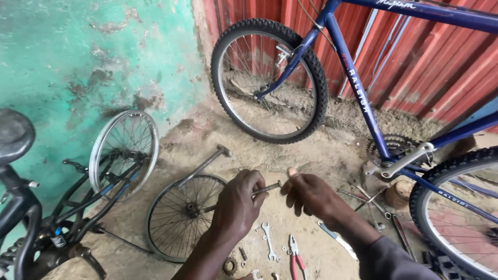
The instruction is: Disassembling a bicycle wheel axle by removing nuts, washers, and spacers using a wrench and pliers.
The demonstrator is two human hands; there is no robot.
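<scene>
My left hand (239, 203) is closed around a short metal axle rod (265, 189), holding it level above the dirt floor. My right hand (310, 193) pinches the rod's right end with fingertips and thumb. Directly below the hands lie a small spanner (268, 241), red-handled pliers (294, 254) and several loose nuts. A bare spoked wheel (182, 213) lies flat on the ground just left of my left hand.
A blue bicycle (363, 98) stands against a red corrugated wall, its front wheel (270, 80) ahead and rear wheel (456, 212) at right. A hammer (205, 164) lies by the loose wheel. A black bicycle frame (36, 218) with a silver rim (124, 151) leans at left.
</scene>
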